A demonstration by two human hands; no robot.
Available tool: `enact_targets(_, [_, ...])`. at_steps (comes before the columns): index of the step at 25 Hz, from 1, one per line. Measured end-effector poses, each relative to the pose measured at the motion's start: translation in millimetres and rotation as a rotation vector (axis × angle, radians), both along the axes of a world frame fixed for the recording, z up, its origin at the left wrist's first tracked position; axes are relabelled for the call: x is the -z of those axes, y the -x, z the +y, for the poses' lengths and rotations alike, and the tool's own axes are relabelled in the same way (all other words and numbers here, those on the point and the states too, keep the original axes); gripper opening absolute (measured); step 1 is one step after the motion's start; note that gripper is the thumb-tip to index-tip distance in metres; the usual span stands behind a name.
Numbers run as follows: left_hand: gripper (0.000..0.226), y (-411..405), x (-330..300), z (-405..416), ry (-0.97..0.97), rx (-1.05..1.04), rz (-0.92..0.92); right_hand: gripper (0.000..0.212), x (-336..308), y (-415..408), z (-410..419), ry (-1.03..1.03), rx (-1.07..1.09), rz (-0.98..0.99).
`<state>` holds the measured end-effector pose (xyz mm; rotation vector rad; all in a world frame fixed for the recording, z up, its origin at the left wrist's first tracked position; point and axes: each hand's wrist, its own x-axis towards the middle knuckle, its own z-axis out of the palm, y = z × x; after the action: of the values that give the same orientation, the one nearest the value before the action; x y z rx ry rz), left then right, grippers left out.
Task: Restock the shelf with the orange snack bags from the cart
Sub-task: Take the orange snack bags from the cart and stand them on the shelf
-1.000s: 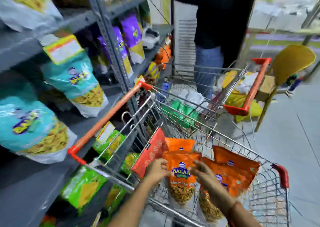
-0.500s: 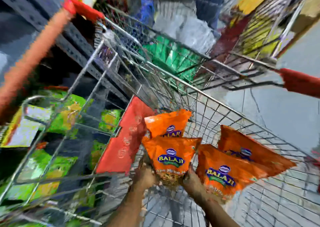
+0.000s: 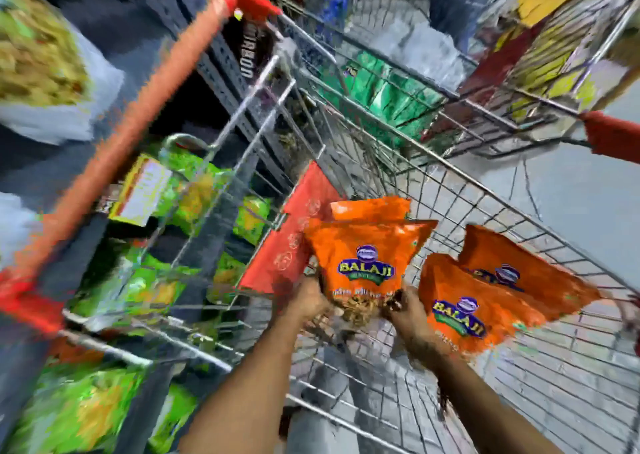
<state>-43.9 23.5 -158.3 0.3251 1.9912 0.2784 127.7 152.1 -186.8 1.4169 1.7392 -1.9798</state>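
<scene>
Head view: left hand (image 3: 310, 301) and right hand (image 3: 407, 311) each grip-clamp the orange snack bag (image 3: 367, 263) above the cart (image 3: 519, 401).

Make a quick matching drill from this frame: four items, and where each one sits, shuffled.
Items:
1. held orange bag
2. green bags
3. lime-green bags
4. red flap

Places:
A. on the shelf, seen through the cart's left side
B. between the left hand and the right hand
C. in the next cart ahead
D. leaning inside the cart, just left of the held bag

Pairs: 1-B, 2-C, 3-A, 4-D
</scene>
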Motion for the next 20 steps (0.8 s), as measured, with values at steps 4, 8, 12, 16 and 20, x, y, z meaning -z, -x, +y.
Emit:
enact_targets(4, [0.060, 29, -90, -15, -0.315, -0.074, 0.192, 0.054, -73, 19, -4, -0.005, 0.080, 0.271])
enact_targets(8, [0.045, 53, -224, -71, -0.659, -0.276, 0.445, 0.042, -200, 75, -36, -0.168, 0.059, 0.617])
enact_targets(12, [0.053, 56, -364, -160, -0.951, -0.511, 0.735, 0.048, -337, 131, -102, -0.256, -0.126, 1.001])
enact_targets(16, [0.048, 33, -481, -271, -1.137, -0.642, 1.021, 0.042, -450, 164, -199, -0.231, -0.308, 1.287])
enact_targets(20, [0.052, -8, -560, -383, -1.211, -0.772, 1.314, 0.042, -531, 184, -307, -0.136, -0.465, 1.514])
